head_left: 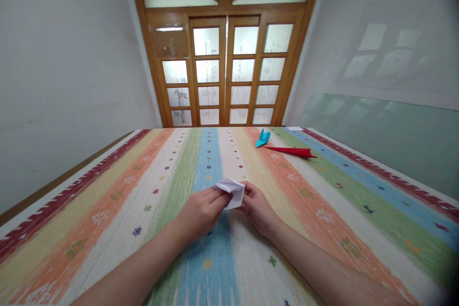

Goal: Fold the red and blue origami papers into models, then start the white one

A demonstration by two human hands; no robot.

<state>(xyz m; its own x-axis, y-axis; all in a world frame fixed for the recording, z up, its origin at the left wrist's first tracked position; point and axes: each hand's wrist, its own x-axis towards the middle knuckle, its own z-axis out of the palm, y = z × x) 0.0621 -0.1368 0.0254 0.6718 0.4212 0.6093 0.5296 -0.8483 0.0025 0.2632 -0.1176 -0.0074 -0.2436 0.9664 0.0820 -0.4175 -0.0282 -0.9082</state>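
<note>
A small piece of folded white paper point(234, 197) is held between my two hands above the striped tablecloth. Its layers stand slightly apart along the upper edge. My left hand point(205, 211) grips its left side, fingers curled against it. On the right side, my right hand point(258, 206) pinches the paper's edge between thumb and fingers. Parts of the fingertips behind the paper are hidden.
A blue folded paper figure point(263, 138) lies toward the far side of the table, right of centre. Near it rests a long, pointed red folded paper piece point(292, 152). The striped tablecloth point(118, 210) covers the table. Beyond stands a wooden door point(225, 69) with glass panes.
</note>
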